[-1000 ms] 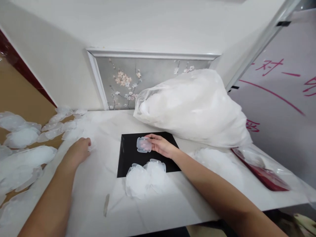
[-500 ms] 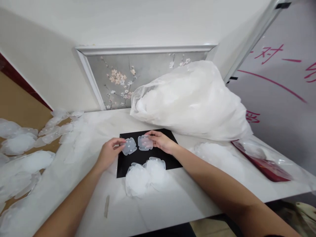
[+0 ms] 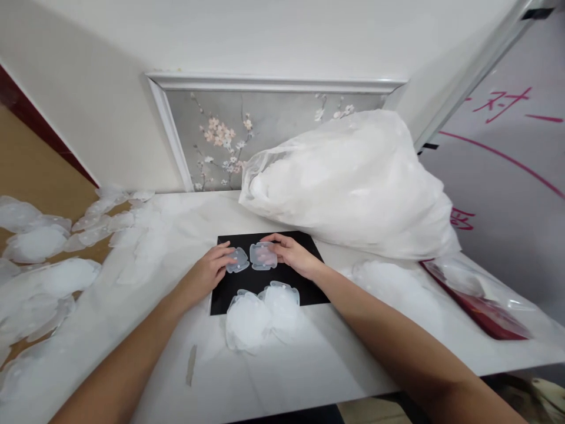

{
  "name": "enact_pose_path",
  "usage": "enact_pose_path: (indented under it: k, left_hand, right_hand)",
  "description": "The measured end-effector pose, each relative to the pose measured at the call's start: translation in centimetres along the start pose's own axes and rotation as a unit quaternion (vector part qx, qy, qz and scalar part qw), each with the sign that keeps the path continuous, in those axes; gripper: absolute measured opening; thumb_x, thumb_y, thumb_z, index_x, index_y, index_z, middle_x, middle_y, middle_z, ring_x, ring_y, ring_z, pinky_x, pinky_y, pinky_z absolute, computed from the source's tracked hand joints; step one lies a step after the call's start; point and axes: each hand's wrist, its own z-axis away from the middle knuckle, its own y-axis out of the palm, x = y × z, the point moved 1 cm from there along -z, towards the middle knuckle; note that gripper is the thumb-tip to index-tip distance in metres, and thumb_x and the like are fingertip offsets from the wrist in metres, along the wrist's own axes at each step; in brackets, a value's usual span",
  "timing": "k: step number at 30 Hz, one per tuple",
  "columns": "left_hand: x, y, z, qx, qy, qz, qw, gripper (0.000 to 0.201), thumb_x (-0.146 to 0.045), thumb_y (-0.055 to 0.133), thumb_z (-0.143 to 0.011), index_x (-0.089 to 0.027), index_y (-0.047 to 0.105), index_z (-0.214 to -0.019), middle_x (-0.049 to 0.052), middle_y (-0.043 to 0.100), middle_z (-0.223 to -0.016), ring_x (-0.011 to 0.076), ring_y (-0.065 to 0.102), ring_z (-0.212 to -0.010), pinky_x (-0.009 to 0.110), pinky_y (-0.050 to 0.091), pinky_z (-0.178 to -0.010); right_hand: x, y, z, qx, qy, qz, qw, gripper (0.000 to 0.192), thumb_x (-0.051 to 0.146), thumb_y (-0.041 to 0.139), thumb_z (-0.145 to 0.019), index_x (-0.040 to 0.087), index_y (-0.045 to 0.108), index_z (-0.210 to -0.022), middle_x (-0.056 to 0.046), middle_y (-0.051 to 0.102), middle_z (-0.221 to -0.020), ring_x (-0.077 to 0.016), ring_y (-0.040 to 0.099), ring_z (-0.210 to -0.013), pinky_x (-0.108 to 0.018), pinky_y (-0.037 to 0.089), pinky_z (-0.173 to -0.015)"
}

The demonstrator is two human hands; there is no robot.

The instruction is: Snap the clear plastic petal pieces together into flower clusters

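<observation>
We're pinching one small clear scalloped plastic piece [image 3: 237,259] in our left hand [image 3: 210,274] & another clear scalloped piece [image 3: 263,256] in our right hand [image 3: 289,255], edges nearly touching, over the black square mat [image 3: 309,282] on the white counter [image 3: 309,365], prob. since translucent plastic shows up vs. dark.

We see translucent, frosted plastic pieces [image 3: 263,256] over a matt black mat [image 3: 304,286]; behind the mat, a thin glossy plastic bag [image 3: 353,182].
</observation>
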Motion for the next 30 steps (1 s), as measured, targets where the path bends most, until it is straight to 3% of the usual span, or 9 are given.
enact_pose_path:
  k: [2,4,6,8,11,14,20,30]
  left_hand:
    - [-0.2,0.1,-0.2,-0.039,-0.033,0.019,0.999,0.017,-0.020,0.053,-0.084,-0.022,0.070,-0.086,0.008,0.072,-0.115,0.0301,0.052,-0.129,0.054,0.038,-0.109]
    - [-0.7,0.0,-0.3,-0.081,-0.113,0.105,0.985,0.011,-0.029,0.059,-0.084,-0.022,0.064,-0.078,0.007,0.075,-0.101,0.0297,0.059,-0.118,0.051,0.042,-0.102]
    - [-1.2,0.0,-0.2,-0.091,-0.210,0.250,0.941,0.020,-0.038,0.063,-0.083,-0.021,0.057,-0.075,0.005,0.073,-0.084,0.0257,0.067,-0.095,0.043,0.051,-0.087]
    - [-1.8,0.1,-0.1,-0.075,-0.285,0.385,0.874,0.024,-0.041,0.069,-0.080,-0.020,0.056,-0.080,0.002,0.071,-0.076,0.0207,0.068,-0.078,0.035,0.054,-0.075]
    - [-2.4,0.2,-0.1,-0.062,-0.349,0.494,0.794,0.027,-0.028,0.074,-0.078,-0.019,0.061,-0.099,0.006,0.074,-0.092,0.0184,0.070,-0.082,0.033,0.055,-0.077]
    - [-2.5,0.2,-0.3,-0.071,-0.365,0.543,0.753,0.023,-0.026,0.068,-0.084,-0.019,0.063,-0.105,0.008,0.074,-0.100,0.0195,0.071,-0.085,0.035,0.056,-0.079]
    - [-2.2,-0.1,-0.5,-0.058,-0.360,0.596,0.715,0.037,-0.049,0.052,-0.093,-0.017,0.063,-0.108,0.014,0.073,-0.108,0.0253,0.071,-0.094,0.042,0.056,-0.084]
    - [-1.8,-0.1,-0.4,-0.058,-0.341,0.612,0.711,0.046,-0.056,0.045,-0.094,-0.018,0.059,-0.117,0.016,0.070,-0.115,0.0264,0.070,-0.100,0.047,0.053,-0.090]
  right_hand:
    - [-0.1,0.0,0.0,0.003,-0.004,-0.004,1.000,0.024,0.025,0.072,-0.077,0.021,0.066,-0.100,-0.004,0.075,-0.093,-0.0183,0.073,-0.080,-0.032,0.058,-0.077]
    - [-0.2,0.1,0.0,0.006,-0.002,-0.026,1.000,0.025,0.023,0.073,-0.075,0.020,0.067,-0.099,-0.004,0.074,-0.093,-0.0184,0.072,-0.081,-0.033,0.058,-0.080]
    - [-0.1,0.2,0.1,0.016,0.004,-0.058,0.998,0.025,0.022,0.074,-0.075,0.019,0.067,-0.098,-0.005,0.074,-0.094,-0.0187,0.072,-0.084,-0.036,0.058,-0.085]
    - [0.0,0.3,0.1,0.030,0.014,-0.083,0.996,0.024,0.022,0.075,-0.074,0.019,0.068,-0.097,-0.005,0.074,-0.095,-0.0189,0.072,-0.085,-0.037,0.058,-0.086]
    - [0.1,0.4,0.2,0.037,0.024,-0.097,0.994,0.021,0.023,0.075,-0.077,0.018,0.069,-0.096,-0.005,0.074,-0.094,-0.0179,0.072,-0.084,-0.035,0.059,-0.084]
    - [0.2,0.4,0.2,0.037,0.028,-0.097,0.994,0.020,0.029,0.073,-0.082,0.018,0.070,-0.097,-0.006,0.074,-0.092,-0.0168,0.072,-0.082,-0.033,0.059,-0.082]
    - [0.2,0.5,0.2,0.037,0.021,-0.098,0.994,0.029,0.041,0.071,-0.084,0.017,0.070,-0.099,-0.008,0.074,-0.094,-0.0175,0.071,-0.085,-0.033,0.058,-0.084]
    - [0.5,0.5,0.6,0.050,0.009,-0.109,0.993,0.034,0.041,0.069,-0.086,0.019,0.062,-0.111,-0.009,0.075,-0.098,-0.0195,0.073,-0.088,-0.036,0.056,-0.087]
